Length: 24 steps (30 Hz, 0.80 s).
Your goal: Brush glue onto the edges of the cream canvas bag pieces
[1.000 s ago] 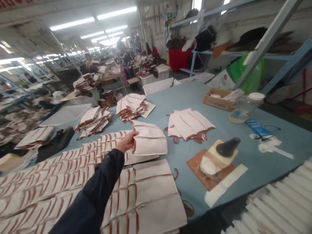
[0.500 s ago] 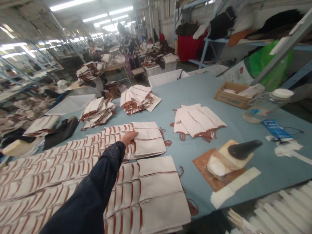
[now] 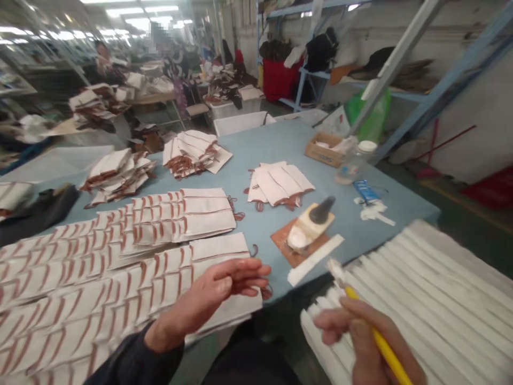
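Observation:
My left hand (image 3: 216,289) hovers over the near row of overlapping cream fabric pieces (image 3: 218,247), its fingers stretched out and holding nothing. The pieces have reddish-brown edging, with brown loops at their right ends. In my right hand (image 3: 368,337) is a brush with a yellow handle (image 3: 387,350); its pale tip (image 3: 335,271) points up and away from me. Below that hand lie long white strips (image 3: 425,289) side by side. A cream container with a black spout (image 3: 308,227) sits on a brown square (image 3: 282,240) beyond both hands.
A white strip (image 3: 315,260) lies by the table's front edge. Piles of cream pieces (image 3: 280,182) stand farther back on the blue-green table (image 3: 248,144). Toward the right are a cardboard box (image 3: 324,151), a clear jar (image 3: 352,166) and a blue packet (image 3: 366,191). A slanted metal post rises behind.
My left hand has left the far row of fabric pieces and come nearer, fingers now spread. My right hand has come into view with the brush. The view has swung right.

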Motion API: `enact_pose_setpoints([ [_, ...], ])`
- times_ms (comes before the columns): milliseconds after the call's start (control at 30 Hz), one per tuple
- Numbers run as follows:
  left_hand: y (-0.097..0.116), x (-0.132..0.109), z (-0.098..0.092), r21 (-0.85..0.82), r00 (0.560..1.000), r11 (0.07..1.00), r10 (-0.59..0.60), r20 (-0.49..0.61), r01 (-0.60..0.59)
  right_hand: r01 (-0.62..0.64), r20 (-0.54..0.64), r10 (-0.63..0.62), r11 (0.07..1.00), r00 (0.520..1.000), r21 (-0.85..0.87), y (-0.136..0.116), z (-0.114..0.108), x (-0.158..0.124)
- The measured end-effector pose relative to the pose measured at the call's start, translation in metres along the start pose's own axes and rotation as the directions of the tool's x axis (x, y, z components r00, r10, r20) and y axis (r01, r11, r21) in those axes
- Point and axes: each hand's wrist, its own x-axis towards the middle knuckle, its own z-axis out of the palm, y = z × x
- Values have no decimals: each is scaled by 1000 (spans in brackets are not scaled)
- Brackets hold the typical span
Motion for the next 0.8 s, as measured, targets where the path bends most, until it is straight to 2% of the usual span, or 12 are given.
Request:
enact_pose_setpoints([
  [33,-7,-3,19,-57,994,998,-27,109,34,108,69,-107,994,992,-6,-5,-4,5],
  [100,-17,-7,47,-97,955,990,-73,286,105,207,178,-191,975,965,-76,-12,-15,14],
  [167,-19,-9,66,-49,904,988,-113,413,146,245,201,-218,962,955,-119,-17,-26,18],
  [233,-16,-11,82,63,863,987,-159,480,147,236,221,-207,965,953,-116,-20,-35,17],
  [400,-3,-16,131,434,831,900,-276,482,47,160,325,-138,986,935,-40,-29,-47,1],
  [467,-4,-19,150,563,826,826,-315,468,-4,154,364,-139,988,921,-13,-35,-50,-6],
  [567,-9,-27,170,746,810,664,-410,420,-51,179,405,-165,984,899,5,-42,-55,-16],
  [633,-11,-36,178,816,822,568,-410,395,-108,224,419,-210,975,883,16,-43,-56,-23],
  [700,-14,-48,179,841,859,510,-336,386,-178,284,429,-274,958,861,43,-42,-57,-30],
  [800,-34,-64,168,862,879,441,-269,394,-251,353,430,-349,933,833,73,-38,-54,-42],
])
